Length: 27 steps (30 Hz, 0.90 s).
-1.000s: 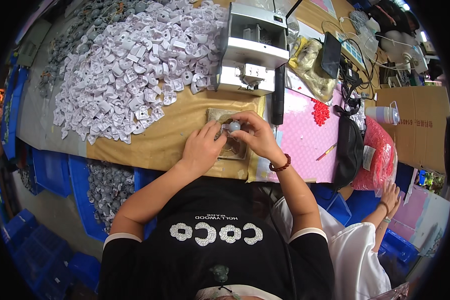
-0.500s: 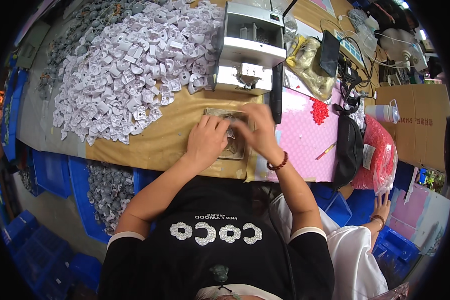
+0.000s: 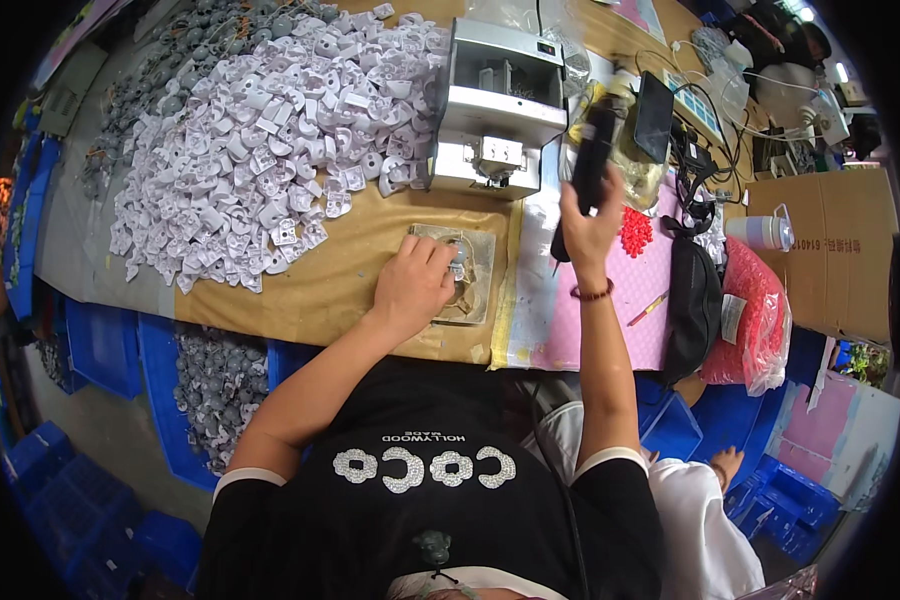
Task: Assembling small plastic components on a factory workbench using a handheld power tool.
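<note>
My left hand (image 3: 415, 287) rests at the left side of a square, flat fixture plate (image 3: 478, 300), fingers closed on a small part with a grey rounded top (image 3: 458, 262) seated on it. The fingers hide some of that part. Off to the right, my right hand (image 3: 592, 228) is wrapped round a black electric screwdriver (image 3: 592, 158), held above the pink mat (image 3: 560, 325). The tool slants, its thin bit pointing down toward the mat. Beyond the plate stands a silver and black machine (image 3: 500, 105) with an open front.
White plastic parts (image 3: 260, 150) are heaped at left, grey parts (image 3: 195, 55) behind. Red pieces (image 3: 636, 232), a pen (image 3: 648, 308), a phone (image 3: 655, 118) and a black pouch (image 3: 697, 300) lie right. Blue bins (image 3: 105, 345) stand below; another person's hand (image 3: 727, 465) shows lower right.
My right hand has left the plate, moved right and taken hold of the screwdriver, which has swung away from beside the machine. My left hand stays at the plate.
</note>
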Each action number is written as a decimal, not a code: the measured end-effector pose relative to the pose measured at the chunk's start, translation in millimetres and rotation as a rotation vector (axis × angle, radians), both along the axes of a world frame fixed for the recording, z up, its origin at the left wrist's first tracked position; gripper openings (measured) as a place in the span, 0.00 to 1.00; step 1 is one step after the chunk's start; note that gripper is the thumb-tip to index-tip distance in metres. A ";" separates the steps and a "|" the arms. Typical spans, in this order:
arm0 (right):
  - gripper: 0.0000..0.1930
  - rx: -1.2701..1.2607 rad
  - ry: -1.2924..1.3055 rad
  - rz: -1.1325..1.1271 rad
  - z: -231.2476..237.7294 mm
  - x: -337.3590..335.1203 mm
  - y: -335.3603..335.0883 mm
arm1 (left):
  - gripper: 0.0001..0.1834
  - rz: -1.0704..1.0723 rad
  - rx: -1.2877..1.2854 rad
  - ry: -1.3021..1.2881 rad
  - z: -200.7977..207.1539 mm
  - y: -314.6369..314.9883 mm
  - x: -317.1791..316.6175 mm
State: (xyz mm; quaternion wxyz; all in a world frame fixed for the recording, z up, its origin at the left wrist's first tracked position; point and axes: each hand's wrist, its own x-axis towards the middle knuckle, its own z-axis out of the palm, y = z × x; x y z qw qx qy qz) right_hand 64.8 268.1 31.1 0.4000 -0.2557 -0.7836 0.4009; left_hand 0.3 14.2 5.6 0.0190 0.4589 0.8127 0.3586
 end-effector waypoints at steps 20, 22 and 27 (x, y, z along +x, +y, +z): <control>0.26 -0.371 0.093 0.446 91.6 -83.4 -55.3 | 0.18 -0.003 -0.024 -0.065 -0.5 -2.6 -1.2; 0.27 -0.402 0.077 0.449 81.5 -64.7 -66.1 | 0.18 0.006 -0.036 -0.066 -2.9 -2.1 -2.3; 0.30 -0.500 0.076 0.509 84.3 -20.9 -100.1 | 0.17 -0.005 0.006 -0.046 3.4 -1.4 -3.2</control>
